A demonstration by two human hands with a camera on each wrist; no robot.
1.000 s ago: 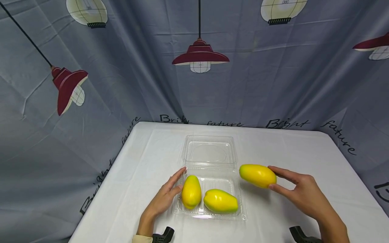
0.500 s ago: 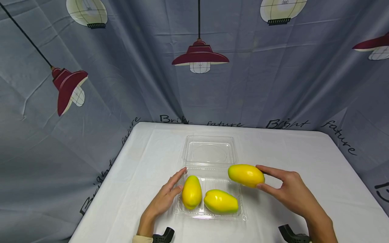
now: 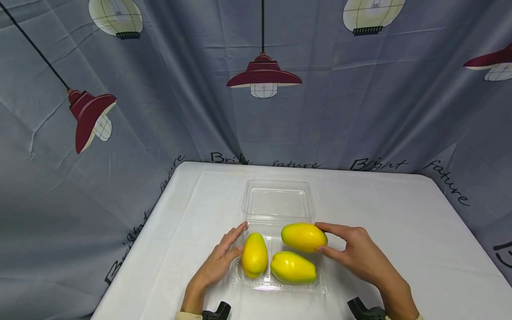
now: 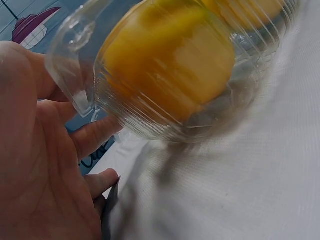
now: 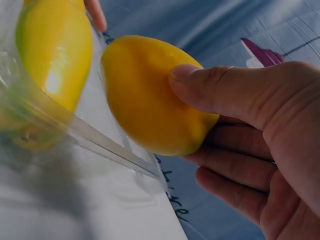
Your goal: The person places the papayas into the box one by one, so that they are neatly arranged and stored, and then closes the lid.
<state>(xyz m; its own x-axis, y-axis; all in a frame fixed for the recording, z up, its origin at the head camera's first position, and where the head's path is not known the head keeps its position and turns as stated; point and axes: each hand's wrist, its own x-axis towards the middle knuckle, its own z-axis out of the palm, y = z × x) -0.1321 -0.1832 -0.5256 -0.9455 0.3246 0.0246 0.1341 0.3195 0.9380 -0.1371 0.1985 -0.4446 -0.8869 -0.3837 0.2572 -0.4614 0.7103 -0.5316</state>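
Observation:
My right hand [image 3: 354,251] pinches the end of a yellow mango [image 3: 302,237] between thumb and fingers, over the back right of a clear plastic clamshell box [image 3: 280,288]. In the right wrist view this mango [image 5: 150,97] overlaps the box's rim. Two more mangoes lie in the box: one lengthwise on the left [image 3: 254,256], one crosswise at the front right [image 3: 293,267]. My left hand [image 3: 218,261] stands with extended fingers at the box's left side. In the left wrist view its fingers [image 4: 95,135] lie right at the clear wall.
The box's lid [image 3: 278,200] lies folded back behind its base. A white cloth [image 3: 372,200] covers the table. Grey-blue curtains [image 3: 192,111] printed with lamps and lettering hang behind and at both sides. Each wrist carries a black camera mount [image 3: 216,311].
My right hand has carried its mango leftward from beside the box to over the box's back right part, lowering it slightly at the end. My left hand has stayed in place.

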